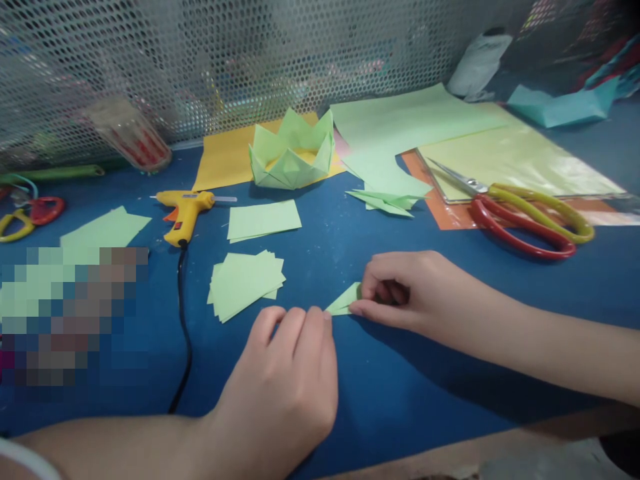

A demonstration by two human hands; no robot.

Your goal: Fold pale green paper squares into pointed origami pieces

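Between my two hands lies a small folded piece of light green paper (344, 301) on the blue tabletop. My right hand (400, 288) pinches its right end between thumb and fingers. At its left tip rest the curled fingertips of my left hand (295, 373), pressed together; whether they grip the paper or only press it is hidden. Left of it sits a loose stack of green paper rectangles (245, 283), with a neater pile of green rectangles (265, 220) behind. Folded green pieces (387, 201) lie beyond my right hand.
A yellow glue gun (187, 210) trails a black cord (184, 333) toward me. Behind stands a green paper crown-like bowl (293, 163) on yellow paper (225, 157). Red-and-yellow-handled scissors (530, 220) lie right, on packs of paper (520, 160). Metal mesh (240, 60) borders the back.
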